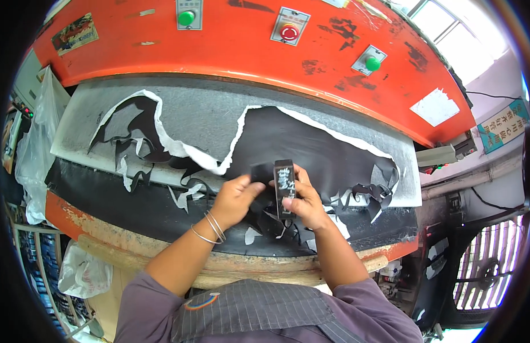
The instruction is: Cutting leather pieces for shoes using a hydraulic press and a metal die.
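My right hand is closed around a narrow black rectangular block with pale markings, its thumb on the near end. Left of it, my left hand has thumb and fingers pressed together on a small dark leather-like piece, which is blurred. Both hands are over a large black leather-like sheet with a ragged white edge. Cut-out gaps and loose strips mark its left part, and more scraps hang at its right end. Under the hands, black and white offcuts lie partly hidden.
The sheet lies on a worn grey board. Behind it rises an orange machine front with two green buttons and a red button. A black ledge runs along the near side. Plastic bags hang at the left; a fan stands right.
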A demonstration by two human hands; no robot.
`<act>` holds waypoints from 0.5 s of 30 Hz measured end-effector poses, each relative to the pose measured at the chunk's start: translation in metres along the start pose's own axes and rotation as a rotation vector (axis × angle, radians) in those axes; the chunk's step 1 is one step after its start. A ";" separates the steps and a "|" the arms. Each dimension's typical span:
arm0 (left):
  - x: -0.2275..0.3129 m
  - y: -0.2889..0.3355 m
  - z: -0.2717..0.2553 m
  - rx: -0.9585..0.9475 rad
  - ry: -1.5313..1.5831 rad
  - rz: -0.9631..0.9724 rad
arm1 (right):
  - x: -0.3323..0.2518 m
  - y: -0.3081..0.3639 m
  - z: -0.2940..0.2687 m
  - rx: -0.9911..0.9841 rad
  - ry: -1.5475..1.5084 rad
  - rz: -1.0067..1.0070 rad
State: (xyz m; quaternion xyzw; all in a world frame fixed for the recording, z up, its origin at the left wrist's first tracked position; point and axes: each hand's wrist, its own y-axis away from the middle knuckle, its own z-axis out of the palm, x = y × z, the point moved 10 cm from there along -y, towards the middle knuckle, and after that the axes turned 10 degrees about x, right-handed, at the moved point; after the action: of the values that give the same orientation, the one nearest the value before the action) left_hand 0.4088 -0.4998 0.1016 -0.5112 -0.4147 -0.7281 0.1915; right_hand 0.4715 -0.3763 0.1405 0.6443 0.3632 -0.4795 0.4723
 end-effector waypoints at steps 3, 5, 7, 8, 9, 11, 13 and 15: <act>-0.035 -0.008 -0.056 0.364 -0.306 0.135 | -0.004 -0.014 -0.032 0.150 0.013 -0.065; -0.033 -0.012 -0.055 0.428 -0.143 0.153 | -0.020 -0.027 -0.080 0.364 0.121 -0.166; -0.026 -0.011 -0.050 0.416 -0.181 0.119 | -0.034 -0.043 -0.119 0.525 0.501 -0.124; -0.028 -0.007 -0.052 0.422 -0.193 0.114 | -0.033 -0.057 -0.119 0.490 0.663 -0.082; -0.037 0.000 -0.059 0.446 -0.112 0.075 | -0.030 -0.065 -0.116 0.450 0.824 -0.040; -0.038 0.003 -0.063 0.469 -0.033 0.049 | -0.009 -0.078 -0.108 0.326 1.084 0.086; -0.041 0.013 -0.073 0.576 0.205 -0.014 | 0.018 -0.087 -0.100 0.199 1.196 0.181; -0.045 0.035 -0.103 0.660 0.100 -0.092 | 0.023 -0.087 -0.103 0.282 1.229 0.150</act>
State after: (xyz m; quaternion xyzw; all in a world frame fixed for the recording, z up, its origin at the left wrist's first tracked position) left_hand 0.3917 -0.6091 0.0614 -0.3661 -0.6407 -0.5866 0.3337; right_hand 0.4265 -0.2520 0.1055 0.8816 0.4553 -0.0310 0.1207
